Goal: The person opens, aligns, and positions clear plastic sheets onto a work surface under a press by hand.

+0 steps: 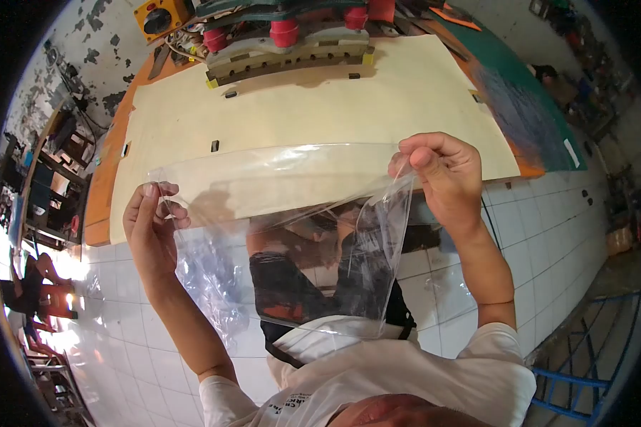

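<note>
Clear plastic sheet, one. Colourless, thin, flexible and glossy; transparent enough to show what is behind it. Condition: creased, with pale reflections, fine wrinkles towards its left side and folds gathered near the upper right corner. Pose: spread and hanging, its upper edge drawn out between two pinched corners, left in the left hand's grip, right in the right hand's grip; lower part loose. Place: held at the near edge of the table, upper part seen against the tabletop, lower part against the space before that edge.
</note>
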